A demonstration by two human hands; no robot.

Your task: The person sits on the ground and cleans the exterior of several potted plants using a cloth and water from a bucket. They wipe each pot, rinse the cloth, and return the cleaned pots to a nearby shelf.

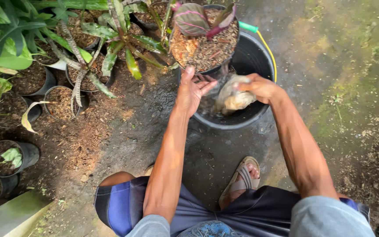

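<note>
Pale, wet, crumpled cloth-like lump (234,97) gripped in right hand (262,87), fingers curled tight round its upper end; lump hangs over large black plastic bucket (259,59), blurred. Left hand (192,90) open, fingers spread, palm turned toward lump, just beside it; contact unclear. Fingertips near rim of black pot of brown bark mulch with red-purple leafed plant (205,41), resting on bucket's far edge.

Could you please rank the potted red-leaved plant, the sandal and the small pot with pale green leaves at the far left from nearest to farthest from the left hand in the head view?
From the left hand:
1. Potted red-leaved plant, just above, fingertips at its pot.
2. Sandal, lower right, on the foot.
3. Small pot with pale green leaves, far left.
</note>
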